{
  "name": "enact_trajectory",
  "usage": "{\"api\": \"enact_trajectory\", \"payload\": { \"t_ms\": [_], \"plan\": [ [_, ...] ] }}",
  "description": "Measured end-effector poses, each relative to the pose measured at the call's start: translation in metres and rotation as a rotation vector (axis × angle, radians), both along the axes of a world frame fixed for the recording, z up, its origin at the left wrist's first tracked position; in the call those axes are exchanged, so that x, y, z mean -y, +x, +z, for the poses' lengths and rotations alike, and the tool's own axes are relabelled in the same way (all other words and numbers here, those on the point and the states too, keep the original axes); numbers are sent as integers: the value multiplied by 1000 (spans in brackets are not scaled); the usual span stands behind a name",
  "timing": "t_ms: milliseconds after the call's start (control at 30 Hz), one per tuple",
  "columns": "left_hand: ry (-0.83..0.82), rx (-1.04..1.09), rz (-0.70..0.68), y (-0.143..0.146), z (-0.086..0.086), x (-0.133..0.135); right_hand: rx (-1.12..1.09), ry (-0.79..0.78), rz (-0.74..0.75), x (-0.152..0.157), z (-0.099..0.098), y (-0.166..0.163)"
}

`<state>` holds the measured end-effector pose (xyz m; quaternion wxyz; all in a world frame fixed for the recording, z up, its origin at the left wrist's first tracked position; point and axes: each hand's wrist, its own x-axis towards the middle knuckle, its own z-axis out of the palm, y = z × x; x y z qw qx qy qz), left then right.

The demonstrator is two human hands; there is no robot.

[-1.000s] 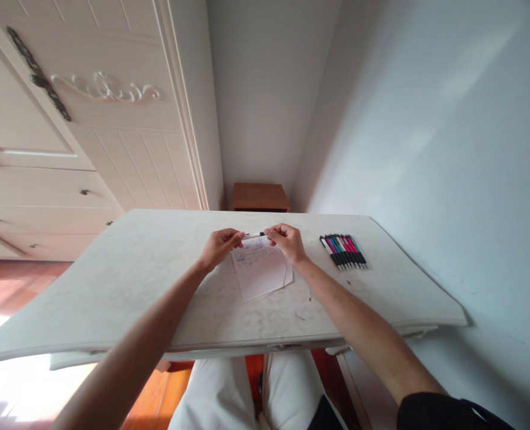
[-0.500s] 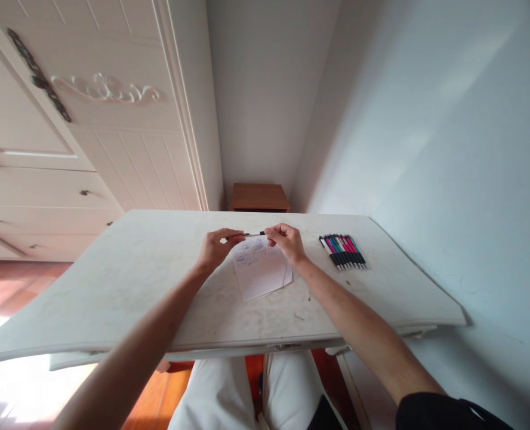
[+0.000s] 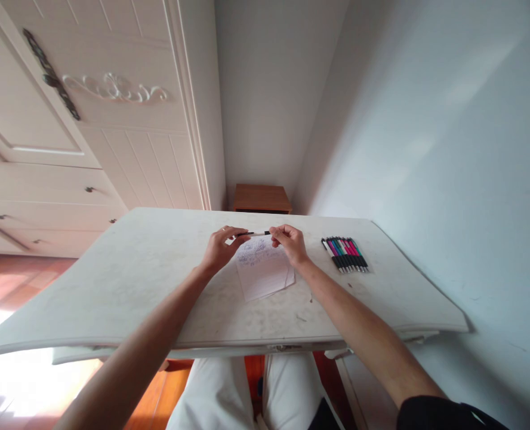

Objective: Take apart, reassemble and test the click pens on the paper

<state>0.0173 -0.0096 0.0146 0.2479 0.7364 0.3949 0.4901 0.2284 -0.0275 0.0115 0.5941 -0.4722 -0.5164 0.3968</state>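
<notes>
A black and white pen (image 3: pixel 260 233) is stretched sideways between my two hands, above the far edge of the paper. My left hand (image 3: pixel 220 246) pinches its left end between thumb and fingers. At its other end, my right hand (image 3: pixel 288 242) grips the dark part with thumb and forefinger. Beneath lie pale sheets of paper (image 3: pixel 265 279), the top one covered with blue scribbles at its far part. To the right of my right hand, a row of colourful pens (image 3: pixel 344 254) with black grips lies side by side on the table.
The white table (image 3: pixel 148 286) has stains and small dark specks near its front. A wall (image 3: pixel 448 179) borders it on the right. A cream wardrobe (image 3: pixel 148 137) stands at the far left, and a brown wooden cabinet (image 3: pixel 261 196) beyond the far edge.
The whole view has shifted slightly. Both hands keep their hold on the pen, with little visible change in their pose.
</notes>
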Motion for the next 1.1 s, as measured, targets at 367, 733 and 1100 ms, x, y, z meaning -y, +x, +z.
{"api": "enact_trajectory", "payload": {
  "t_ms": [367,733,1100],
  "plan": [
    [-525,359,-279,-1,6,-3,40,40,-3,-2,-1,2],
    [-669,420,-262,-3,1,-7,26,40,-6,-4,-3,4],
    [-580,461,-215,-4,1,-7,24,50,-20,-6,-5,6]
  ]
}}
